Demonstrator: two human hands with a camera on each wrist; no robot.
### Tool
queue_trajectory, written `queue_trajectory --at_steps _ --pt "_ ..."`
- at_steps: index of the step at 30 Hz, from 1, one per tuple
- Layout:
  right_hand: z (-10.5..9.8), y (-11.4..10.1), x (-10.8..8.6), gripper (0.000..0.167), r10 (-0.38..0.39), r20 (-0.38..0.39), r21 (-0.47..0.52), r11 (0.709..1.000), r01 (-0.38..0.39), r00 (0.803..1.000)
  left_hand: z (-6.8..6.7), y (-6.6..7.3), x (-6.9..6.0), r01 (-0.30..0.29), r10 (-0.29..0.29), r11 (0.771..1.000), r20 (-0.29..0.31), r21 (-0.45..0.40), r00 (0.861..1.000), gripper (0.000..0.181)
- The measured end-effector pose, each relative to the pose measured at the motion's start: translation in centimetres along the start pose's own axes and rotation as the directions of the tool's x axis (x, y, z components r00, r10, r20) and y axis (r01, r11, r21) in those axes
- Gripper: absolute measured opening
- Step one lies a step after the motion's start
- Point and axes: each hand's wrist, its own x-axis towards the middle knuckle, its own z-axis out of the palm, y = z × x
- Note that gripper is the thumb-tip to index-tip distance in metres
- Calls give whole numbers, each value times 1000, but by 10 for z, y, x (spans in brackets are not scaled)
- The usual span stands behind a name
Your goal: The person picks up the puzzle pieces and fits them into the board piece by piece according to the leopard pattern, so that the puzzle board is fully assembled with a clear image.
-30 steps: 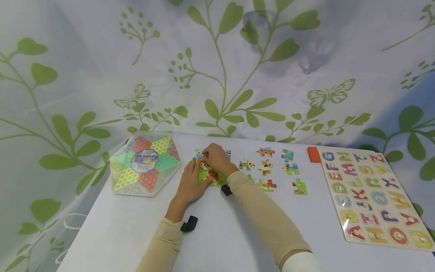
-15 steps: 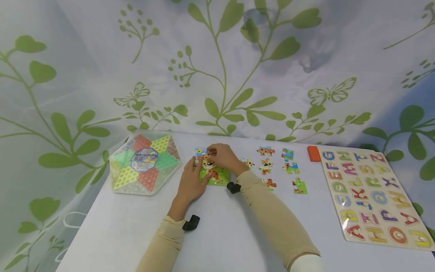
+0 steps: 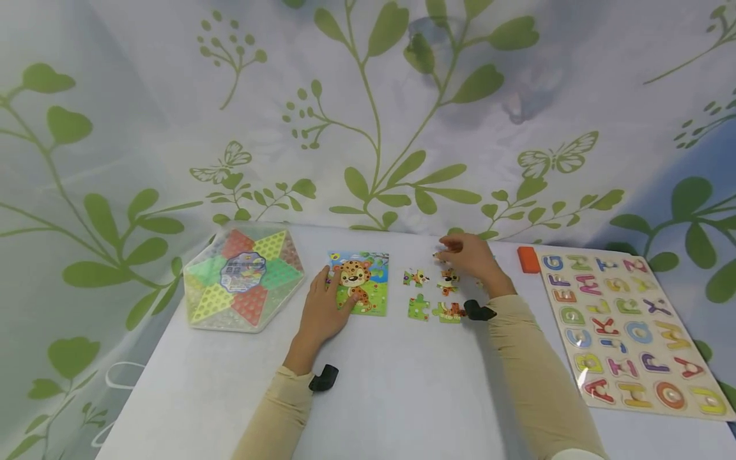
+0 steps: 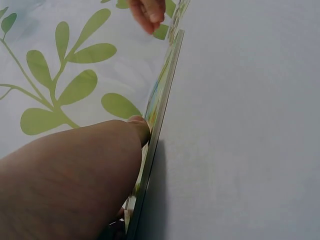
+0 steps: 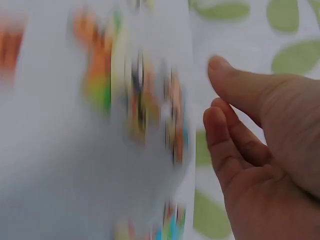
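A square picture board (image 3: 375, 291) with a spotted leopard cub lies on the white table. My left hand (image 3: 323, 308) rests along its left side, with the thumb over the lower edge; the left wrist view shows that thumb (image 4: 138, 127) touching the edge. My right hand (image 3: 474, 259) is above the upper loose puzzle pieces and hides some of them. In the right wrist view, the thumb and fingers are apart with nothing between them, and the blurred pieces lie beside them. Nearby are a dog-face piece (image 3: 448, 281) and a green piece (image 3: 419, 308).
A hexagonal Chinese checkers set (image 3: 244, 276) lies at the left. On the right is a wooden alphabet board (image 3: 632, 332), with a red-orange block (image 3: 528, 259) at its upper left corner. A leaf-patterned cloth (image 3: 368, 128) rises behind the table.
My right hand has moved right, from the leopard board to the upper loose pieces, uncovering the picture. My left hand has stayed at the board's left side.
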Motion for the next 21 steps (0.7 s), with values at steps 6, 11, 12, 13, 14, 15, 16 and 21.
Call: queue_trajectory --at_steps 6,11,12,13,14,15,16,21 --pt "-16 17 -3 57 3 41 -139 990 3 999 -1 3 -1 10 -10 1000 -3 -8 1000 78" --pt "-15 16 1 47 19 41 -184 983 -11 999 2 1 0 15 -15 1000 15 11 1000 79" --pt "-15 16 2 44 23 36 -182 983 -16 999 2 0 1 17 -17 1000 18 18 1000 80" --pt "-15 15 3 42 25 34 -177 984 -19 999 2 0 1 19 -20 1000 21 21 1000 81" --pt "-15 15 4 41 31 33 -172 985 -25 999 2 0 1 14 -14 1000 14 19 1000 81" --pt "-15 15 4 40 34 32 -161 987 -28 999 2 -1 1 8 -8 1000 9 16 1000 81" --pt "-14 15 5 40 37 32 -144 989 -32 999 2 -1 2 1 -1 1000 7 16 1000 82" --pt "-11 17 6 47 50 23 -97 994 -47 998 3 -2 2 -22 20 999 60 30 998 85"
